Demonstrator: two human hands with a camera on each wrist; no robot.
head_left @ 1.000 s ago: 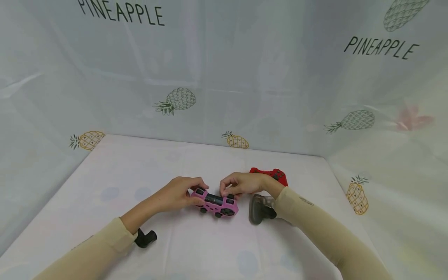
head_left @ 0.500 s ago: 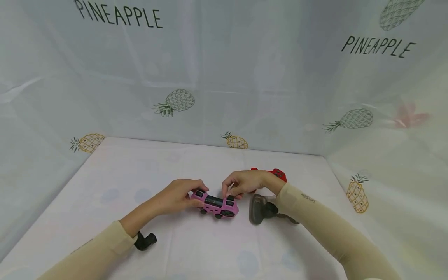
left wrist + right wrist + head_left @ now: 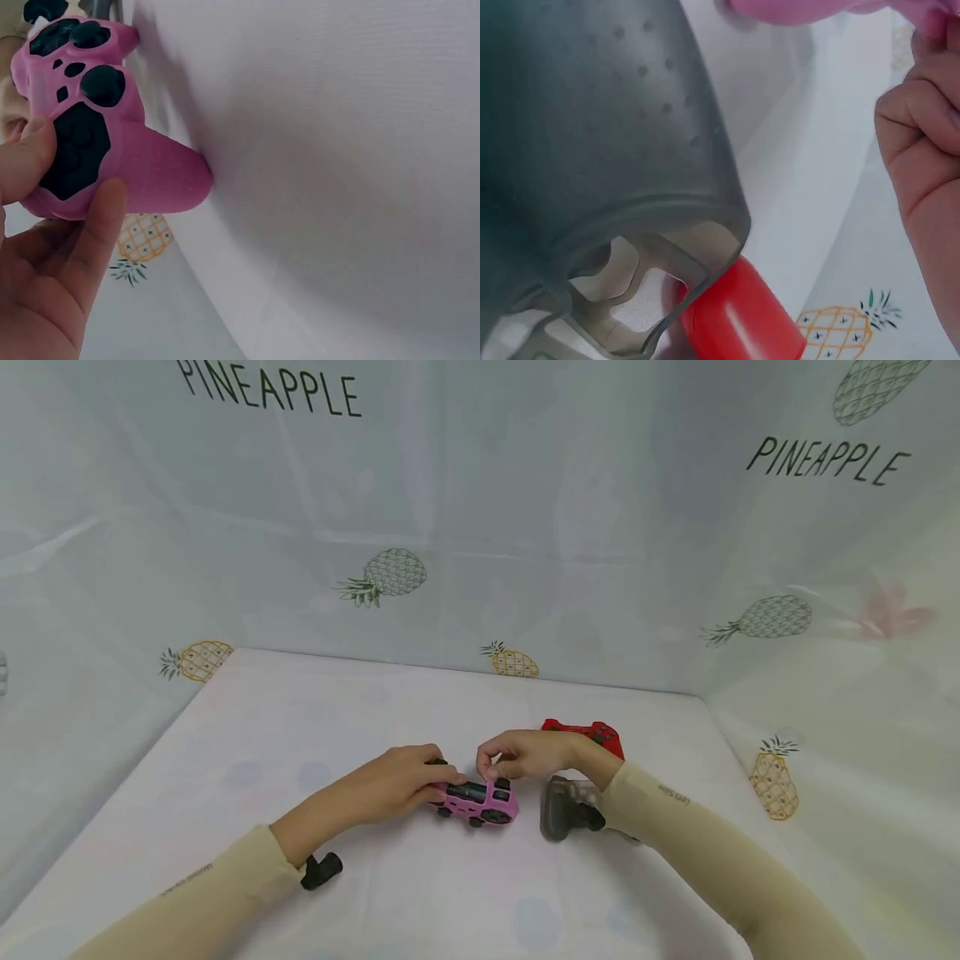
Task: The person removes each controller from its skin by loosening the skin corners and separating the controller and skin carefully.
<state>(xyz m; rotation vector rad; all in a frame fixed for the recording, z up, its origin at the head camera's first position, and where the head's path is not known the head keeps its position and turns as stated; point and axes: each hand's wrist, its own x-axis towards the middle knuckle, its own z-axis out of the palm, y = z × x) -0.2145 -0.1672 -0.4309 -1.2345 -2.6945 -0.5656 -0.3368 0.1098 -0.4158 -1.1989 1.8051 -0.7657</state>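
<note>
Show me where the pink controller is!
The pink controller is near the head view's middle, left of the grey cover, held by left grip and right grip.

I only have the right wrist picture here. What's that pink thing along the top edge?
Observer: The left wrist view shows its face: a pink game controller with dark thumbsticks.
Visitor: Oh, is anyone holding its other end?
Observer: Yes, in the head view the left hand grips it.
Visitor: And is anything lying near that arm?
Observer: A black piece shows beside the left sleeve; I can't tell what it is.
</note>
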